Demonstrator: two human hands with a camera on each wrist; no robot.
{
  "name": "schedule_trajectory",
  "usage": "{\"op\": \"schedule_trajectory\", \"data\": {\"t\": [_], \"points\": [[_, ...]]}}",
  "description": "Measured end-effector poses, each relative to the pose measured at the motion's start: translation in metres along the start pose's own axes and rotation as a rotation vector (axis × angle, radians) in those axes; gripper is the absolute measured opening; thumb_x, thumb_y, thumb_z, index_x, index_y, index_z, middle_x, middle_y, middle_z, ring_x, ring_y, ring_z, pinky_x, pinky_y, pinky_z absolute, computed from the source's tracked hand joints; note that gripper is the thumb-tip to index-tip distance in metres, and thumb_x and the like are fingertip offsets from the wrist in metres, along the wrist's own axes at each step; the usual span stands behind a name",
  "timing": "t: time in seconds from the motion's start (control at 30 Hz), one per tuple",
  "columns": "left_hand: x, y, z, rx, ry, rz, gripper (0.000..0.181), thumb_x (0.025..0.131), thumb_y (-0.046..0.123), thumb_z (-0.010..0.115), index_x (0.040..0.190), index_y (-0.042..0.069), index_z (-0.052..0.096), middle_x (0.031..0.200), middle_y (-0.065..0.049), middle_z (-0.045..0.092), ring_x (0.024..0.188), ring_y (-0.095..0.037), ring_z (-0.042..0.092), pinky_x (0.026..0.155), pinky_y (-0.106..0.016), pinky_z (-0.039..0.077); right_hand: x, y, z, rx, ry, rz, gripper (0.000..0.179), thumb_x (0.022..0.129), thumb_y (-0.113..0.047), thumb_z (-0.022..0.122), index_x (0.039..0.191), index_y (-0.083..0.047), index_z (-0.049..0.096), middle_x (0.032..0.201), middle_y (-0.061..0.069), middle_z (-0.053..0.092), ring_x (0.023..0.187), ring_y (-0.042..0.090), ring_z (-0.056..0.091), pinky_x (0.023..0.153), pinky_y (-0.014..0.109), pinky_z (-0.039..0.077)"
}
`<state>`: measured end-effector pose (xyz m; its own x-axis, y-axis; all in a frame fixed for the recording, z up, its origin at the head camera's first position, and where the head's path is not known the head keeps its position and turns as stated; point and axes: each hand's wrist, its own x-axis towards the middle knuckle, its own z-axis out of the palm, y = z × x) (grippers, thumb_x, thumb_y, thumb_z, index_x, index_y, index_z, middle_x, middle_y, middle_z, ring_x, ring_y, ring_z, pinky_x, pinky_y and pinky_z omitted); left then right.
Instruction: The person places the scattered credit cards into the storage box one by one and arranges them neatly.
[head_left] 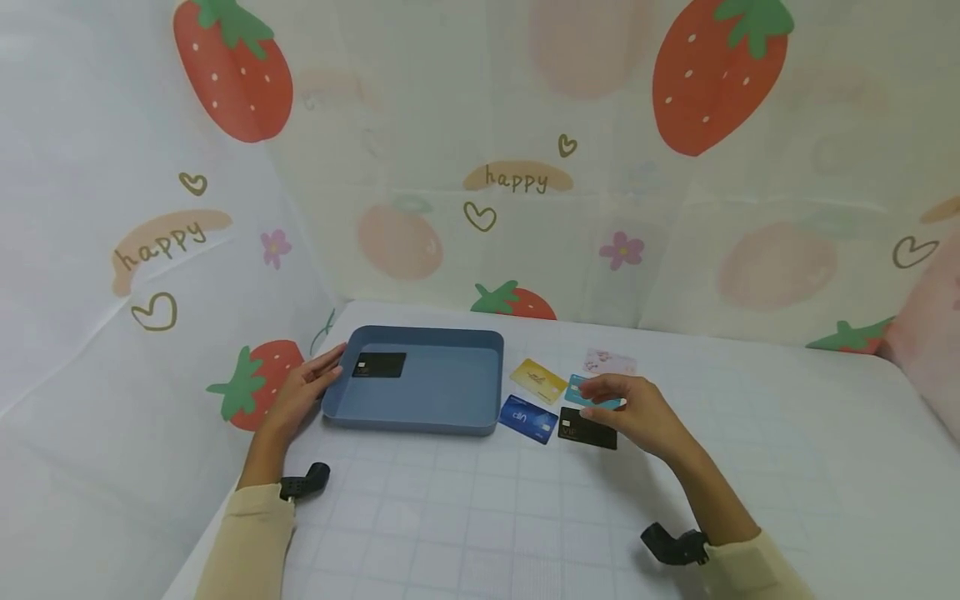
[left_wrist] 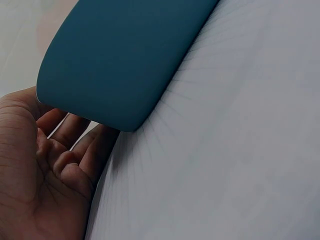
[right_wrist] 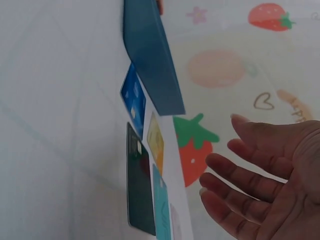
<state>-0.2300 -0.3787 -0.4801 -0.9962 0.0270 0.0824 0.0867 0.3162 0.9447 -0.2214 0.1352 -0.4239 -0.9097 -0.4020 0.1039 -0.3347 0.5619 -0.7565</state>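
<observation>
A blue rectangular tray (head_left: 420, 425) lies on the white-covered table, with a black card (head_left: 380, 365) at its upper left inside. My left hand (head_left: 306, 390) touches the tray's left side with fairly straight fingers; in the left wrist view the fingers (left_wrist: 75, 132) are partly hidden behind the tray wall (left_wrist: 120, 65). My right hand (head_left: 633, 412) hovers empty above the cards right of the tray, fingers loosely bent and apart in the right wrist view. Beneath or near it lie a black VIP card (head_left: 587, 430), a teal card (head_left: 577, 397), a yellow card (head_left: 538, 381) and a blue card (head_left: 528, 418).
Behind the teal card lies a pale flowered card (head_left: 610, 361). A fruit-patterned sheet (head_left: 517, 242) hangs behind and to the left of the table. At the far right edge stands a pink patterned thing (head_left: 930, 333). Each wrist wears a black camera (head_left: 306, 481).
</observation>
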Motion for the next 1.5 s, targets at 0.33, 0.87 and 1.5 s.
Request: {"op": "schedule_trajectory", "data": {"t": [0.33,0.87,1.5], "points": [[0.011,-0.025,-0.001,0.039,0.017,-0.022,0.053,0.096,0.032,0.055,0.145,0.023,0.038,0.148,0.000,0.037,0.138,-0.017,0.029,0.109,-0.041,0.029,0.002,0.015,0.001,-0.083,-0.009,0.050,0.036,0.081,-0.021,0.074,0.113,-0.005,0.066,0.108,0.010,0.067,0.099,0.028,0.060,0.080,0.042,0.050],[0.012,-0.027,-0.002,0.009,0.011,-0.016,0.051,0.095,0.031,0.056,0.144,0.025,0.040,0.147,0.004,0.038,0.138,-0.011,0.029,0.101,-0.015,0.033,0.005,0.030,0.008,-0.213,-0.013,0.176,0.047,0.075,-0.020,0.080,0.118,-0.007,0.064,0.107,0.008,0.064,0.097,0.025,0.054,0.081,0.040,0.048],[0.016,-0.028,0.000,0.027,0.018,-0.017,0.051,0.095,0.031,0.055,0.144,0.024,0.040,0.146,0.005,0.039,0.137,-0.012,0.030,0.101,-0.016,0.033,0.007,0.035,0.009,-0.336,-0.041,0.210,0.050,0.069,-0.022,0.085,0.113,-0.008,0.066,0.101,0.010,0.058,0.085,0.022,0.052,0.073,0.039,0.047]]}}
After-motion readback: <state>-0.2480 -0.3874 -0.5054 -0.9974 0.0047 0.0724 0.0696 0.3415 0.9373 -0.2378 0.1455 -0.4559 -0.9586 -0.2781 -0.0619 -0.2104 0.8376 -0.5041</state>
